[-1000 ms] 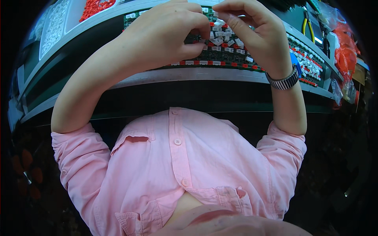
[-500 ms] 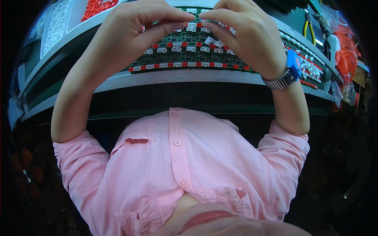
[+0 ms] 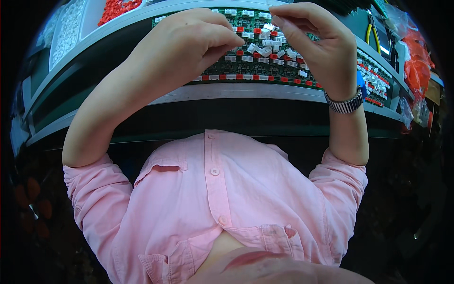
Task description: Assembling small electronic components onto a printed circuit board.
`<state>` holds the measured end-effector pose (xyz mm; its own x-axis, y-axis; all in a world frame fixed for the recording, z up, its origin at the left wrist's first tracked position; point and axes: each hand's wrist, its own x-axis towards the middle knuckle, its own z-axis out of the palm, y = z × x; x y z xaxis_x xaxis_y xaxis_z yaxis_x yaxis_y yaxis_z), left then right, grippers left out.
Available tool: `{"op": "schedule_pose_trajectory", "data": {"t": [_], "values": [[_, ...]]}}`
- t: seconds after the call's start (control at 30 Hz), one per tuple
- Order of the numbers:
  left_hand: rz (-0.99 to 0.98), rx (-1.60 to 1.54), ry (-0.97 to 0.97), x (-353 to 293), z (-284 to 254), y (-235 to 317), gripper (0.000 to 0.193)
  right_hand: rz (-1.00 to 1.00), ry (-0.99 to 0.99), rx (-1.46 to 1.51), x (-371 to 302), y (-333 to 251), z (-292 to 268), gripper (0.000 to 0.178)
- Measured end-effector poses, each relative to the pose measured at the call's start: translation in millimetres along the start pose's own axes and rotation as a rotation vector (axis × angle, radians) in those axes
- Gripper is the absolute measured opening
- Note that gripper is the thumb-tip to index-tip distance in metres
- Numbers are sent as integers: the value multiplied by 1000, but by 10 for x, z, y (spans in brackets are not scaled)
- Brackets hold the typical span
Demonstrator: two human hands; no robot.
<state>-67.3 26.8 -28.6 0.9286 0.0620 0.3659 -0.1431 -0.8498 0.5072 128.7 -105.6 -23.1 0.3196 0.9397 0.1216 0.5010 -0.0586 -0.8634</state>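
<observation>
Dim workroom; grey metal-edged bench [image 3: 227,90] bows across the upper view. On it, 1 broad array of green printed circuit boards [image 3: 220,70] carries rows of white and red connectors. Loose pile of small white plastic connectors [image 3: 266,51] lies on the array, between the 2 bare hands. Pieces look light, stiff, maybe slick; best hold is probably a fingertip pinch on the housing's flat sides. Boards look rigid and thin, likely fragile at components, so edges seem the safer grip. Left hand [image 3: 198,40] hangs over the array's left part, thumb and forefinger drawn together at the tips; cannot tell if a piece sits between. Right hand [image 3: 326,47] arches beside the pile's right end, thumb and forefinger parted at the tips, nothing visible in that gap; the other fingers are hidden. Both hands screen stretches of the rows beneath, and tumbled pieces cover some seated connectors. Upper left: white pieces [image 3: 68,38] and red pieces [image 3: 116,12] in pale plastic bins. Right: white-strewn second array [image 3: 373,78], yellow-handled pliers [image 3: 377,40], orange-red plastic bags [image 3: 415,71].
</observation>
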Motion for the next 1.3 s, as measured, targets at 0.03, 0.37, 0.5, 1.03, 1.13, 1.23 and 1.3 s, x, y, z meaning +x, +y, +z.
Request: {"op": "schedule_pose_trajectory", "data": {"t": [0.03, 0.37, 0.5, 1.03, 1.13, 1.23, 1.3], "values": [[49, 27, -3, 5, 21, -21, 15, 27, 16, 40, -13, 3, -9, 14], [-75, 292, -4, -29, 102, 150, 22, -72, 42, 135, -60, 85, 0, 15], [-23, 270, -57, 69, 73, 139, 17, -207, 27, 33, -61, 70, -43, 15], [182, 224, -159, 308, -24, -7, 7, -49, -120, -140, 77, 39, 5, 21], [207, 299, -150, 304, -67, 43, 6, -231, -83, -146, 77, 38, 67, 19], [232, 371, -139, 251, -101, 91, 6, -411, -46, -152, 96, 28, 116, 17], [117, 211, -66, 94, -118, 43, 6, -482, -96, -252, 163, 33, 123, 14]]}}
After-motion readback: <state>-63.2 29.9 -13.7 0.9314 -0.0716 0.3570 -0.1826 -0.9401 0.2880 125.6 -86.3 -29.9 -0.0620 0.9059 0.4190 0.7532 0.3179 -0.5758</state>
